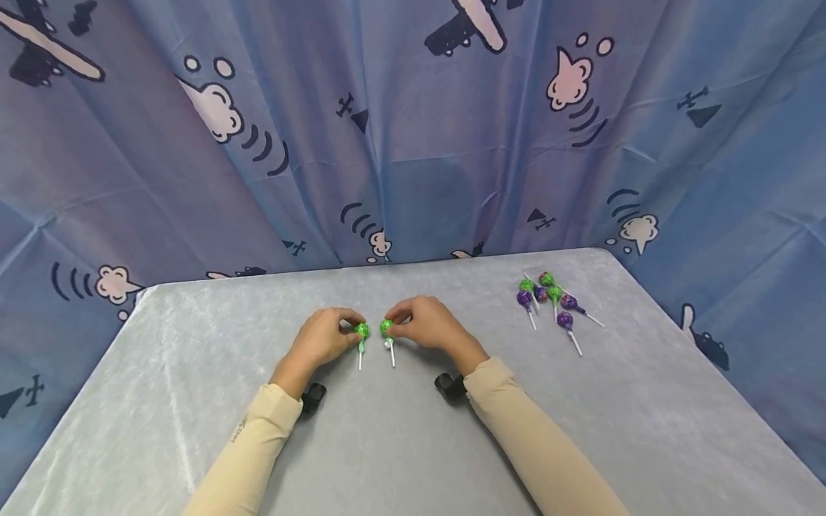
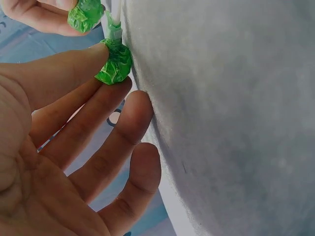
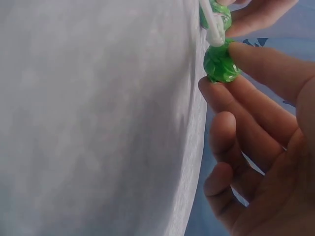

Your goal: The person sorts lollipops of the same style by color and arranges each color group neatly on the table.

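Note:
Two green-wrapped lollipops lie side by side at the middle of the table, their white sticks pointing toward me. My left hand [image 1: 325,335] pinches the head of the left lollipop [image 1: 363,330] between thumb and fingers. In the left wrist view the crinkled green wrapper [image 2: 117,64] shows at the thumb tip, the other fingers loosely bent below. The right lollipop [image 1: 386,327] is pinched at its head by my right hand [image 1: 426,322]. The right wrist view shows its shiny green head [image 3: 221,66] between thumb and fingertips. A small gap separates the two heads.
Toward the back right of the grey-covered table [image 1: 193,373] lies a loose group of several lollipops, some purple [image 1: 565,320], some green [image 1: 554,293], sticks at mixed angles. A blue patterned curtain [image 1: 426,186] hangs behind the table. Black wrist cameras [image 1: 449,385] sit under both forearms.

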The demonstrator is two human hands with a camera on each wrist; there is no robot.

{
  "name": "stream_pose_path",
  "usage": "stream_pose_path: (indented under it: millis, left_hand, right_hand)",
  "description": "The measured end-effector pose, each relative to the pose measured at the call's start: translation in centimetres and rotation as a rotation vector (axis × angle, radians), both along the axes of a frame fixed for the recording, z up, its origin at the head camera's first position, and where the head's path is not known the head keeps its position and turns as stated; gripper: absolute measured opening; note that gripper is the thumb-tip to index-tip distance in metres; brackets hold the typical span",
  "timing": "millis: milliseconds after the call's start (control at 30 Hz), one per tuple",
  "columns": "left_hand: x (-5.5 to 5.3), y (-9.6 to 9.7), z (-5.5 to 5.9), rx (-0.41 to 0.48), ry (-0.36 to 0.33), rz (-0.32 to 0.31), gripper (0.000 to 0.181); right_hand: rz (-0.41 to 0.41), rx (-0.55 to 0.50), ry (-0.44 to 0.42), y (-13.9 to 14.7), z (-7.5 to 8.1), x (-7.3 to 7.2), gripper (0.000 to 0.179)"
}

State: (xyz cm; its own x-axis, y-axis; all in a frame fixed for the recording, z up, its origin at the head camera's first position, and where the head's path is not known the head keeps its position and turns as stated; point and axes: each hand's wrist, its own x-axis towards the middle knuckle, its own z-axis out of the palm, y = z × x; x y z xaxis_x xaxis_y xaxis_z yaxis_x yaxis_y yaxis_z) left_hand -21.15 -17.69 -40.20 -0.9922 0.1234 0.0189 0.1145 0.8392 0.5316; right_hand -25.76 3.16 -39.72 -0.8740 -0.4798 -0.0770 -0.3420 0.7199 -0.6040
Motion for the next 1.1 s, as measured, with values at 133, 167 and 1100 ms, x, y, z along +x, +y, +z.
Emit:
stream_pose_path:
  millis: [133,167,1100]
  left_hand:
    - [-0.16,0.01,0.07,0.005,0.011,-0.009,0.025]
    - [-0.19,0.02,0.08,0.006,0.013,-0.011,0.025]
    - [-0.09,-0.11,0.06,0.003,-0.013,0.005,0.026]
  right_hand:
    - [-0.011,0.004,0.013,-0.22,0.04,-0.09,0.027]
    - [-0.013,0.005,0.012,-0.26,0.03,-0.12,0.026]
    - [-0.019,0.043,0.000,-0.91,-0.46,0.01,0.027]
